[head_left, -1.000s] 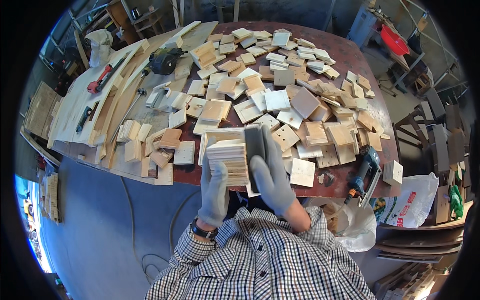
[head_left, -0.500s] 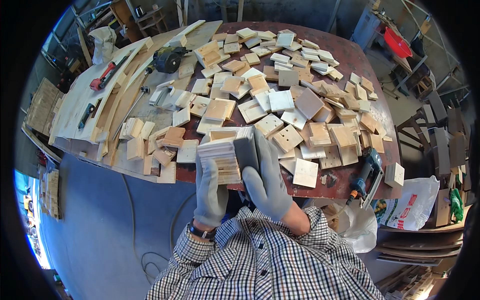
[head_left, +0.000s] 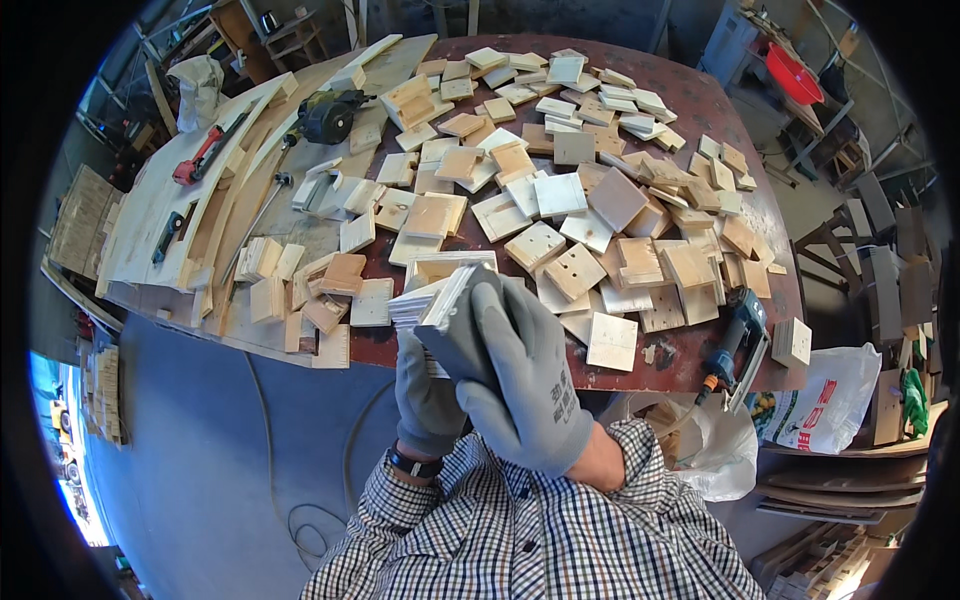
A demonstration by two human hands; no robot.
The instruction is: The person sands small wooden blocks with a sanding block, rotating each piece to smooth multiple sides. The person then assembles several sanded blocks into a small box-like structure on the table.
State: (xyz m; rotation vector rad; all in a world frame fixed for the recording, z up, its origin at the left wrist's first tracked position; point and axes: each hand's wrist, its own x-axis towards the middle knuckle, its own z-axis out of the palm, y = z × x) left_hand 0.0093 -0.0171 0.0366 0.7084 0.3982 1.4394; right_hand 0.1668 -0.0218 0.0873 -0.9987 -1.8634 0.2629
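Observation:
In front of my chest, over the table's near edge, my left hand (head_left: 426,398) is closed around a small open plywood box (head_left: 408,304). The box has striped, layered edges and its opening shows at the top. Wrapped over a dark grey sanding block (head_left: 462,338) are the fingers of my right hand (head_left: 530,375). This block is tilted and covers much of the box's right side; whether they touch is hard to tell. Both hands wear grey gloves.
A dark red table (head_left: 390,345) carries a big heap of loose wooden pieces (head_left: 560,195). A nail gun (head_left: 738,335) lies at its right near corner. On the left are long boards (head_left: 135,235), a black tool (head_left: 332,115) and a red tool (head_left: 200,160). A hose (head_left: 262,430) runs along the floor.
My right hand has swung left with the sanding block, which now tilts across the side of the box. The left hand still holds the box, now more hidden.

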